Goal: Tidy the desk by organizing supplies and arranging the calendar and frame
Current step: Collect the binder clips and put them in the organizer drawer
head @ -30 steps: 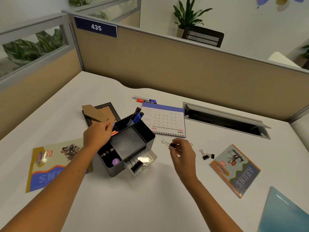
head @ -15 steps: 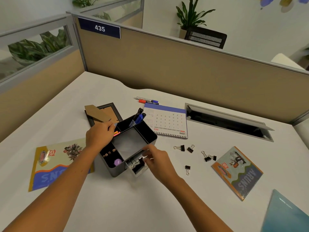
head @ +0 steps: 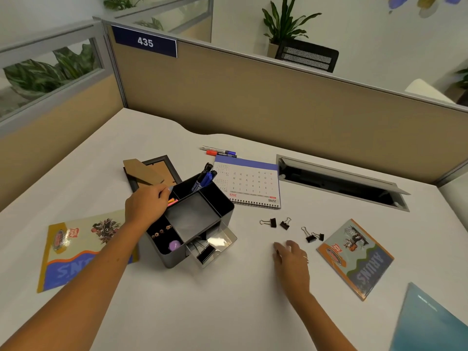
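Head view: right hand (head: 291, 259) (fingers spread) near binder clips (head: 310, 236).

"435" on partition sign (head: 145, 42); "JUNE", "2026" on calendar (head: 249, 184)

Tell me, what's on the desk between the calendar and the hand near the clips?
Two black binder clips lie on the white desk, between the calendar and the right hand. The head camera shows them, apart from both.
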The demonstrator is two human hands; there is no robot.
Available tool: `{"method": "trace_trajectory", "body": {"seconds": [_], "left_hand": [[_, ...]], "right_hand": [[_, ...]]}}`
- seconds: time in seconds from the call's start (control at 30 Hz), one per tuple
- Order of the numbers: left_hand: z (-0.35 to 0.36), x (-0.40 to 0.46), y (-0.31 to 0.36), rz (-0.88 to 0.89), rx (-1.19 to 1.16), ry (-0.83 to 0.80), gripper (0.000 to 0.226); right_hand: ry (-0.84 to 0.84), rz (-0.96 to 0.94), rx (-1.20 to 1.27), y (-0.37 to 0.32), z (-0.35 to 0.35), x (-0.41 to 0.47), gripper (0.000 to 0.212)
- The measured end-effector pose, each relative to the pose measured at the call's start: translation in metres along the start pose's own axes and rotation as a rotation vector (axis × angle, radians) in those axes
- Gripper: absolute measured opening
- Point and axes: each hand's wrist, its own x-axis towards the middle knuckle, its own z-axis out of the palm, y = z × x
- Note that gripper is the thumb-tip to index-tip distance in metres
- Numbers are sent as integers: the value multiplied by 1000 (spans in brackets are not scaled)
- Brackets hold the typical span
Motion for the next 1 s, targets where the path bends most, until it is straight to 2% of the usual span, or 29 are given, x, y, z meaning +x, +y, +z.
{"method": "trace_trajectory", "body": {"seconds": [0.07, 0.2, 0.43, 0.5, 0.57, 0.63, 0.73, 0.8, 0.9, 1.0], "left_hand": [[0, 0, 0, -2, -1, 5, 40], [-1, 0, 1, -9, 6, -5, 40], [-2, 0, 1, -7, 13, -8, 40], [-3, -1, 3, -14, 19, -9, 40], [-3, -1, 4, -13, 14, -3, 39], [-2, -1, 4, -12, 7, -1, 38], [-3, -1, 3, -13, 4, -7, 38], [-3, -1, 3, -16, 3, -5, 38], [-3, -1, 2, -22, 3, 1, 38], [-2, -1, 4, -25, 7, 4, 38]], "right_hand": [[-18, -44, -1, 2, 1, -4, 28], [50, -185, -12, -8, -8, 2, 15], [166, -284, 388, -84, -42, -8, 11], [150, -296, 527, -105, -50, -14, 12], [64, -341, 600, -121, -52, -19, 11], [-47, -421, 499, -129, -46, -21, 4], [-151, -492, 259, -130, -31, -22, 12], [-166, -511, 227, -128, -24, -22, 15], [-87, -514, 344, -122, -24, -16, 13], [96, -378, 464, -104, -25, 4, 13]]}}
